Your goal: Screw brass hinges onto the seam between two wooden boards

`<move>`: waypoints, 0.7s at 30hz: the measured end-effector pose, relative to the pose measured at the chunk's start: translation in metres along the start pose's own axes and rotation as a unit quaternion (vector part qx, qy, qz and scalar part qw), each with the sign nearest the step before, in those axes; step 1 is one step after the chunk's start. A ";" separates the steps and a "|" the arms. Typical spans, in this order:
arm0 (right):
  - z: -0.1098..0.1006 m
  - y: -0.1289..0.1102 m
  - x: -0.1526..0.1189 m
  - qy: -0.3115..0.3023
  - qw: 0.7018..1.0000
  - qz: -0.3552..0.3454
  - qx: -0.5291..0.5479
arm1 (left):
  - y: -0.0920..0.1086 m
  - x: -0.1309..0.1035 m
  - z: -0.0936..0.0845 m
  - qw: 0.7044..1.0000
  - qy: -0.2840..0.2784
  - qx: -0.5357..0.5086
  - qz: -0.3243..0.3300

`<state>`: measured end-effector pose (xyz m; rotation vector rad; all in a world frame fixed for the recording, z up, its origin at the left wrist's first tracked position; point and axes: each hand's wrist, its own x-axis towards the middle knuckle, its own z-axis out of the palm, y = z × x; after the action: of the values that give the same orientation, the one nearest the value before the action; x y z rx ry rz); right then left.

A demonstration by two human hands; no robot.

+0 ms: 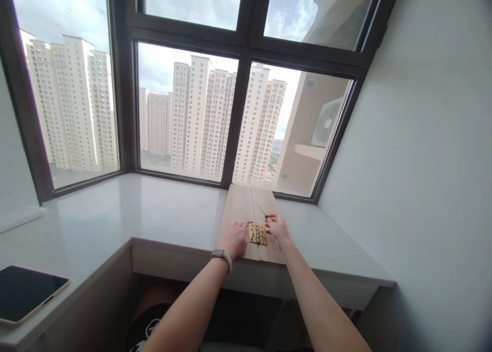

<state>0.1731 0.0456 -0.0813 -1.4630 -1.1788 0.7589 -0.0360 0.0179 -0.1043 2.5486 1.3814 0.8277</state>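
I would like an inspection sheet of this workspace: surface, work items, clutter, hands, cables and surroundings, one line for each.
Surface: glossy white angled counter, bearing pale wooden boards with a lengthwise seam.
Work items: brass-coloured rectangular metal hinge across the seam; slim-shafted screwdriver with yellowish, dark handle.
Clutter: flat black-screened tablet with pale edge, at far left.
Hands: left hand on the boards beside the hinge, grip unclear; right hand holding the screwdriver.
Cables: nothing seen.
Surroundings: dark-framed windows, plain white wall at right, pale tower blocks outside.
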 end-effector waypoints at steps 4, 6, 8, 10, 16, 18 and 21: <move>0.005 0.000 -0.004 -0.002 0.997 0.033 0.068 | -0.001 0.001 0.001 1.000 0.008 -0.002 0.001; 0.007 -0.002 -0.004 -0.004 0.996 0.036 0.083 | -0.001 0.001 0.002 1.000 0.010 -0.001 0.001; 0.008 -0.006 -0.001 -0.002 0.995 0.026 0.093 | -0.001 0.001 0.002 1.000 0.011 0.000 0.001; 0.010 -0.013 0.005 0.001 0.995 0.012 0.100 | -0.001 0.001 0.001 1.000 0.009 0.000 0.000; 0.036 -0.024 0.027 -0.013 0.978 0.006 0.206 | 0.003 -0.001 -0.003 1.000 0.011 0.005 -0.004; 0.048 -0.022 0.035 -0.018 0.968 0.040 0.248 | 0.003 -0.002 -0.004 1.000 0.016 0.007 -0.001; 0.063 -0.014 0.047 -0.011 0.963 0.078 0.259 | 0.003 -0.001 -0.003 1.000 0.018 0.013 -0.001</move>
<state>0.1263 0.1104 -0.0764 -1.1142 -0.8008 1.0993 -0.0358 0.0151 -0.1017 2.5643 1.4138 0.8650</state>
